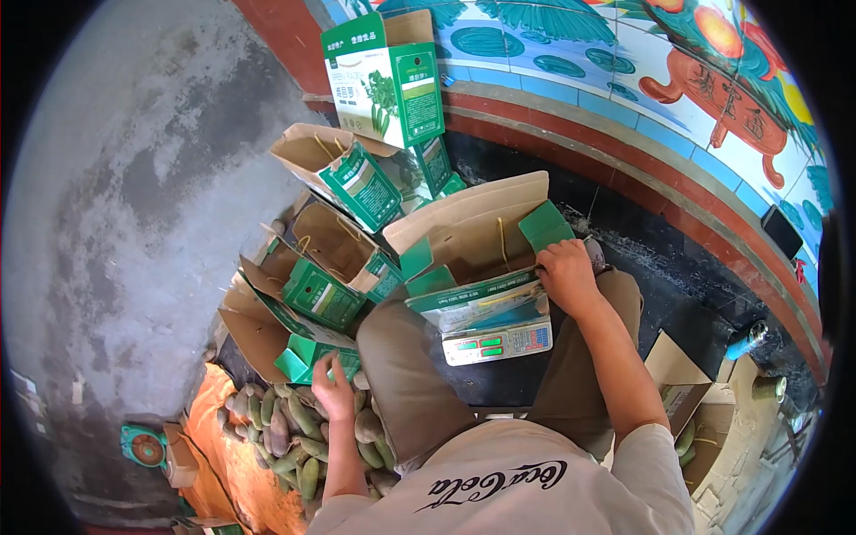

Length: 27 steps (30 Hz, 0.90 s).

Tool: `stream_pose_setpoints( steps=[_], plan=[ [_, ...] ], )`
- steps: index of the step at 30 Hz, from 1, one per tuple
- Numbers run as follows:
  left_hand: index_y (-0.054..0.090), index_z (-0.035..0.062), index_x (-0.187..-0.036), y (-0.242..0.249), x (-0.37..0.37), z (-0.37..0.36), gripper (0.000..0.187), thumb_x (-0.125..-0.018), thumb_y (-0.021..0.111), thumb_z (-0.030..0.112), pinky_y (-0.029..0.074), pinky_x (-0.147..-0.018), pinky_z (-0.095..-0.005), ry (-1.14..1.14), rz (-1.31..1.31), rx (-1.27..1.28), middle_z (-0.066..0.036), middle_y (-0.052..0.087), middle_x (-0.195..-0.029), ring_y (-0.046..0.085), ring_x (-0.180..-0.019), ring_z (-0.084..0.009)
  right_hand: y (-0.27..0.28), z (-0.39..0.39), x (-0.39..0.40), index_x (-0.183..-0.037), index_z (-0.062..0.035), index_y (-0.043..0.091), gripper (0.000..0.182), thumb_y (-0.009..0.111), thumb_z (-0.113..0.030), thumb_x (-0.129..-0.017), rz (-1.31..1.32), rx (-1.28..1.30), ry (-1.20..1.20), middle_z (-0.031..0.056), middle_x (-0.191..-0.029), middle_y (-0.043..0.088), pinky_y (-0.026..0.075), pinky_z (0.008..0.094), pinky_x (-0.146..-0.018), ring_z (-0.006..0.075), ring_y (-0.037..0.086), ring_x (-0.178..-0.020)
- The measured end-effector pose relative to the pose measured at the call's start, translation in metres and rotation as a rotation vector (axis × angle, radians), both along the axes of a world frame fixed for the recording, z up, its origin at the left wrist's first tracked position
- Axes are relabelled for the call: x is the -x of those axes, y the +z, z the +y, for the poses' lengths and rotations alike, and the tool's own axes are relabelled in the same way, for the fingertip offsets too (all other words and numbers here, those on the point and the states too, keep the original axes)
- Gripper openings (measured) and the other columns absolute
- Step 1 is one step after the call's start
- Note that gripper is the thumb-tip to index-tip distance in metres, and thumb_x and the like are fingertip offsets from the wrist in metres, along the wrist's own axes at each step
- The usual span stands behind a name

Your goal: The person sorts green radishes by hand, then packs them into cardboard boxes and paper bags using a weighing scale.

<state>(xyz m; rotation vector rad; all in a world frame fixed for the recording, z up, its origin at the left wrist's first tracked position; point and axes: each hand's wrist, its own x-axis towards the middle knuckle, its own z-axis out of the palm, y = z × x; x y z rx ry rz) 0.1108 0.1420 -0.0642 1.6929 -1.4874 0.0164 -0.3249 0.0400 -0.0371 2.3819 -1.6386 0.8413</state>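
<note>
**Left grip over the fruit heap, right grip on the box at the scale**

Left hand (332, 390) hangs low at the person's left knee, its grip loosely curled with fingertips up against the edge of an empty green-and-brown carton (303, 352); whether it pinches anything cannot be told from this view. Just below and around it lies the pile of oblong green and brown fruits (290, 428), heaped on an orange cloth (227, 446) on the concrete floor (116, 196). Most fruits lie with their long axes running roughly away from the person, and the nearest ones sit directly under the wrist, so this hand is far nearer the pile than the other.

Further along, more open cartons (343, 174) lean in a row against each other. Between the knees stands the scale (497, 341) with its green display, carrying an open box (473, 245). Right hand (568, 275) rests on that box's right rim, fingers pressed flat over the edge, well apart from the fruit. Beyond it runs a painted tiled wall (678, 71).
</note>
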Motion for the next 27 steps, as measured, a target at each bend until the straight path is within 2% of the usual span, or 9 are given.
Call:
stream_pose_setpoints(
  steps=[2, 4, 6, 8, 11, 12, 14, 17, 27],
  plan=[
    [0.063, -0.0035, -0.092, -0.044, -0.038, 0.03, 0.013, -0.085, 0.059, 0.007, 0.049, -0.07, -0.0427, 0.137, -0.115, -0.123, -0.021, 0.064, -0.086, 0.061, -0.078, -0.0381, 0.001, 0.0, -0.001, -0.073, -0.0098, 0.06, 0.015, 0.073, -0.011, -0.064, -0.004, 0.0, -0.003, 0.0051, -0.074, 0.059, 0.041, 0.0375, -0.078, 0.0245, 0.057, -0.079],
    [0.063, -0.0021, -0.091, -0.093, -0.064, 0.066, 0.015, -0.084, 0.061, 0.011, 0.049, -0.068, -0.0459, 0.176, -0.12, -0.212, -0.022, 0.063, -0.085, 0.06, -0.077, -0.0404, 0.003, 0.0, -0.002, -0.072, -0.0096, 0.06, 0.016, 0.073, -0.01, -0.063, -0.006, 0.005, -0.01, 0.0054, -0.075, 0.059, 0.041, 0.0377, -0.077, 0.0248, 0.057, -0.08],
    [0.065, 0.0013, -0.091, -0.132, -0.076, 0.104, 0.017, -0.081, 0.063, 0.015, 0.048, -0.072, -0.0471, 0.306, -0.207, -0.485, -0.022, 0.063, -0.086, 0.061, -0.081, -0.0403, 0.002, 0.0, -0.003, -0.073, -0.0096, 0.06, 0.016, 0.073, -0.01, -0.063, -0.001, 0.013, -0.015, 0.0058, -0.075, 0.059, 0.04, 0.038, -0.077, 0.0253, 0.057, -0.08],
    [0.064, 0.0038, -0.095, -0.181, -0.095, 0.145, 0.026, -0.08, 0.064, 0.024, 0.048, -0.08, -0.047, 0.334, -0.152, -0.661, -0.021, 0.064, -0.097, 0.061, -0.09, -0.0386, 0.003, 0.001, -0.004, -0.074, -0.0094, 0.06, 0.017, 0.073, -0.01, -0.063, -0.003, 0.024, -0.017, 0.0062, -0.075, 0.059, 0.04, 0.0383, -0.077, 0.0258, 0.057, -0.08],
    [0.06, 0.0067, -0.109, -0.228, -0.104, 0.209, 0.038, -0.078, 0.064, 0.029, 0.047, -0.09, -0.0439, 0.445, -0.113, -1.05, -0.02, 0.062, -0.105, 0.06, -0.101, -0.0349, 0.006, 0.002, -0.006, -0.075, -0.0091, 0.06, 0.017, 0.073, -0.01, -0.064, -0.002, 0.03, -0.015, 0.0067, -0.075, 0.059, 0.04, 0.0388, -0.076, 0.0265, 0.056, -0.08],
    [0.058, 0.0083, -0.117, -0.232, -0.102, 0.223, 0.046, -0.078, 0.064, 0.033, 0.047, -0.091, -0.0434, 0.465, -0.155, -1.168, -0.019, 0.062, -0.105, 0.06, -0.101, -0.0331, 0.005, 0.002, -0.005, -0.075, -0.0089, 0.06, 0.017, 0.072, -0.009, -0.064, 0.008, 0.024, -0.017, 0.0069, -0.075, 0.059, 0.04, 0.039, -0.076, 0.0267, 0.056, -0.08],
    [0.052, 0.0019, -0.117, -0.209, -0.085, 0.237, 0.055, -0.074, 0.069, 0.032, 0.045, -0.095, -0.0423, 0.491, -0.075, -1.37, -0.024, 0.059, -0.116, 0.055, -0.113, -0.0363, 0.004, 0.001, -0.004, -0.076, -0.0086, 0.06, 0.017, 0.072, -0.009, -0.064, 0.015, 0.017, -0.02, 0.0072, -0.076, 0.059, 0.04, 0.0395, -0.076, 0.0272, 0.056, -0.08],
    [0.052, 0.0023, -0.118, -0.205, -0.08, 0.258, 0.056, -0.074, 0.069, 0.033, 0.045, -0.095, -0.0422, 0.503, -0.054, -1.537, -0.023, 0.058, -0.117, 0.055, -0.113, -0.0359, 0.002, 0.001, -0.005, -0.077, -0.0082, 0.06, 0.017, 0.072, -0.008, -0.064, 0.022, 0.013, -0.015, 0.0078, -0.077, 0.058, 0.04, 0.0402, -0.076, 0.0278, 0.056, -0.081],
    [0.05, 0.0037, -0.122, -0.214, -0.092, 0.279, 0.06, -0.075, 0.069, 0.035, 0.045, -0.096, -0.0419, 0.508, -0.06, -1.656, -0.022, 0.057, -0.12, 0.054, -0.114, -0.0343, 0.004, 0.001, -0.01, -0.079, -0.0082, 0.059, 0.019, 0.071, -0.008, -0.065, 0.044, 0.022, -0.034, 0.009, -0.078, 0.058, 0.04, 0.0411, -0.077, 0.0293, 0.055, -0.082]
  ],
)
